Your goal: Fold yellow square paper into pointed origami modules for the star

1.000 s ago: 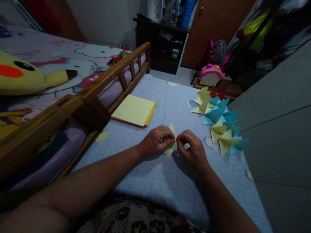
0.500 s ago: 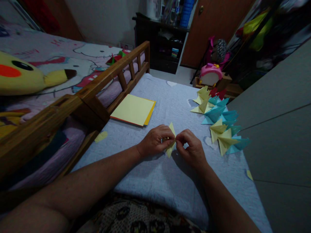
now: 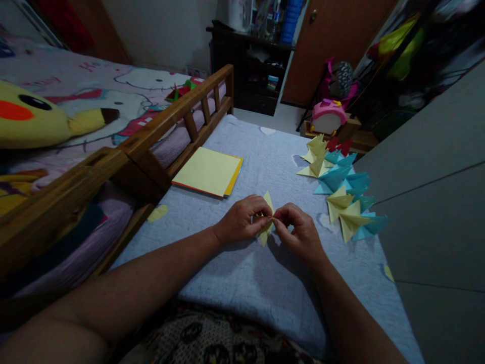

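Between my two hands is a small piece of folded yellow paper [image 3: 265, 236], its pointed ends showing above and below the fingers. My left hand [image 3: 244, 217] is closed on it from the left, thumb and fingers pinching near its middle. From the right, my right hand [image 3: 299, 230] pinches the same spot, thumb against forefinger. The fingertips of both hands almost meet and hide the paper's centre. To the right stand several folded paper shapes, yellow ones [image 3: 354, 218] and blue ones [image 3: 335, 177], with red ones [image 3: 338, 146] behind.
A stack of square paper sheets [image 3: 207, 172], pale yellow on top, lies left on the blue cloth [image 3: 261, 151]. A wooden bed rail [image 3: 166, 121] runs along the left. A pale cabinet [image 3: 435, 202] borders the right. A pink toy case [image 3: 328, 117] stands beyond the far edge.
My right hand's fingers have shifted slightly at the paper's middle. My left hand and the yellow paper stay in nearly the same place.
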Motion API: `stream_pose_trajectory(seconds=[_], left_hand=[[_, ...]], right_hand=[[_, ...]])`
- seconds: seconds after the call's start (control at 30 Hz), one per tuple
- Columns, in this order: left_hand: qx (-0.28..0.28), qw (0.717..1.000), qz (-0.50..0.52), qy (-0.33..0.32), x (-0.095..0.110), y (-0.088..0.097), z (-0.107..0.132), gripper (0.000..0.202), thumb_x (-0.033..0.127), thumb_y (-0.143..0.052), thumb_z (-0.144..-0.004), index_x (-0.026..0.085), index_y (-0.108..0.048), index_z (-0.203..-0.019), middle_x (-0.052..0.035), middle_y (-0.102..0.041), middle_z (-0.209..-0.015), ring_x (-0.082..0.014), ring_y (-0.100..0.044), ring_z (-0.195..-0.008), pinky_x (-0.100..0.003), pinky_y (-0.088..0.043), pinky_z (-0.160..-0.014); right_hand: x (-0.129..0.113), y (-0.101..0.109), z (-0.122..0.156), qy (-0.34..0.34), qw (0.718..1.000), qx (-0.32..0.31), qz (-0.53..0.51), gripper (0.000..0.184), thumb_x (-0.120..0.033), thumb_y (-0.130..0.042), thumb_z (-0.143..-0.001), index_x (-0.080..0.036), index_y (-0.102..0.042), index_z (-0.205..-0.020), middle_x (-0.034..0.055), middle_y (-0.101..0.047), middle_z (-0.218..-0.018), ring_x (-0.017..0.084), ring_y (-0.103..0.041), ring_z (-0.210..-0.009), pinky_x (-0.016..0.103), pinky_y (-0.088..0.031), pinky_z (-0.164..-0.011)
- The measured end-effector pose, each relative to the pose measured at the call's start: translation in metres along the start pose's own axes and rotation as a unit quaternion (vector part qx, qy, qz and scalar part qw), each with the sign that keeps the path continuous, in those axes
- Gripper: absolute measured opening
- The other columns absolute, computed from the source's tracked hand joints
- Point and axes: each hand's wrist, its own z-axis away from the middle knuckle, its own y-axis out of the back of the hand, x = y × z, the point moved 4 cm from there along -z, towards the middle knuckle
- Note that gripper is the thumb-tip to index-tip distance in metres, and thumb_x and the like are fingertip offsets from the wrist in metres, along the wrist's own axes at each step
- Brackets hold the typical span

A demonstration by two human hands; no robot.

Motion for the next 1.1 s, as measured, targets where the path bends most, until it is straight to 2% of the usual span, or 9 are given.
stream_pose_trajectory(seconds=[0.43,0.53,0.67,0.73,0.87,1.1], left_hand=[[-0.021,0.999,-0.025,0.023,-0.009,-0.004,-0.002,0.007,0.018,-0.059,-0.088,0.019,-0.061,-0.081,-0.0015,-0.062,-0.078,-0.0179,-0.055,-0.080,-0.033,-0.042,-0.075],[-0.021,0.999,-0.019,0.017,-0.009,-0.004,-0.001,0.007,0.015,-0.059,-0.088,0.018,-0.062,-0.082,-0.0017,-0.062,-0.079,-0.0181,-0.056,-0.081,-0.033,-0.043,-0.077],[-0.020,1.000,-0.017,0.014,-0.008,-0.004,-0.001,0.008,0.015,-0.059,-0.087,0.019,-0.061,-0.081,-0.0014,-0.062,-0.078,-0.0185,-0.055,-0.081,-0.033,-0.043,-0.076],[-0.017,1.000,-0.016,0.013,-0.007,-0.004,-0.001,0.007,0.016,-0.059,-0.087,0.019,-0.061,-0.081,-0.0015,-0.062,-0.078,-0.0189,-0.055,-0.081,-0.034,-0.043,-0.076],[-0.012,1.000,-0.012,0.017,-0.006,-0.002,-0.003,0.006,0.016,-0.061,-0.087,0.020,-0.062,-0.084,-0.0013,-0.062,-0.079,-0.0195,-0.056,-0.083,-0.035,-0.044,-0.080],[-0.001,1.000,-0.006,0.024,-0.007,0.000,-0.003,0.004,0.019,-0.065,-0.087,0.022,-0.063,-0.090,-0.0038,-0.064,-0.096,-0.0225,-0.057,-0.096,-0.041,-0.044,-0.090]], right_hand=[[0.004,-0.001,-0.001,-0.021,1.000,0.011,-0.008,0.008,-0.020,-0.054,-0.084,-0.021,-0.054,-0.076,-0.0029,-0.052,-0.067,0.012,-0.050,-0.059,0.025,-0.040,-0.055],[0.003,-0.002,0.000,-0.028,0.999,0.007,-0.021,0.002,-0.021,-0.056,-0.084,-0.021,-0.055,-0.083,-0.0031,-0.052,-0.070,0.012,-0.050,-0.059,0.024,-0.040,-0.054],[0.000,-0.003,-0.001,-0.003,1.000,0.018,0.007,0.011,-0.022,-0.061,-0.083,-0.021,-0.059,-0.093,-0.0016,-0.054,-0.076,0.012,-0.051,-0.062,0.025,-0.042,-0.056],[-0.001,-0.002,-0.001,0.017,0.999,0.025,0.015,0.002,-0.022,-0.061,-0.085,-0.021,-0.061,-0.087,-0.0009,-0.054,-0.076,0.013,-0.051,-0.064,0.026,-0.042,-0.058],[-0.003,0.001,-0.002,0.028,0.999,0.040,-0.005,0.013,-0.021,-0.061,-0.088,-0.022,-0.059,-0.076,-0.0016,-0.053,-0.072,0.013,-0.050,-0.062,0.026,-0.040,-0.058],[-0.002,0.011,0.001,-0.008,0.993,0.081,-0.087,0.018,-0.022,-0.064,-0.086,-0.022,-0.058,-0.069,-0.0021,-0.051,-0.070,0.014,-0.049,-0.067,0.028,-0.040,-0.062]])
